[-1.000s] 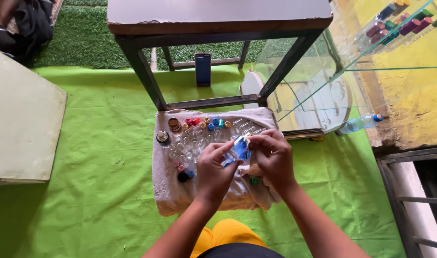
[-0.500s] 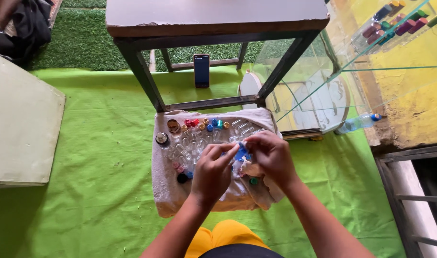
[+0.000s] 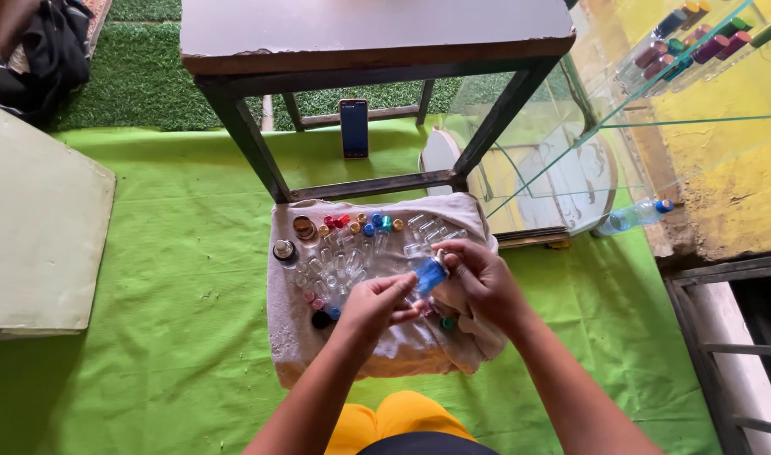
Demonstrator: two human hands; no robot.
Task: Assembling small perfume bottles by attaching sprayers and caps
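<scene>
Blue-capped glass held between both hands, right over the middle of the cloth: a small blue bottle [image 3: 430, 275] is pinched from below by the fingertips of the left hand [image 3: 375, 305], while the right hand [image 3: 480, 278] is curled around its upper end, thumb and fingers closed on the top. The bottle is tilted, its lower end toward the left hand, its upper end tucked under the right. Both hands are narrowed to a tight grip, nothing else is seen in them.

Directly beneath, a pale towel [image 3: 377, 354] is spread on the green sheet [image 3: 166, 278]. Rows of small clear vials [image 3: 343, 261] are laid on the towel just left of the hands, and a line of coloured caps [image 3: 360, 223] is set along its far edge. A dark round lid [image 3: 304, 227] and a little metal-topped jar [image 3: 284, 250] are placed at the towel's far left corner. A few pink and dark caps [image 3: 318, 307] are grouped near the left wrist.

Farther out, a dark-framed table [image 3: 368, 42] is seen standing over the far end of the towel, with a phone [image 3: 354, 128] propped upright behind it. To the right, a glass shelf unit [image 3: 655, 109] and a plastic water bottle [image 3: 634, 216] lying on its side are found against the yellow wall [image 3: 739, 194].
</scene>
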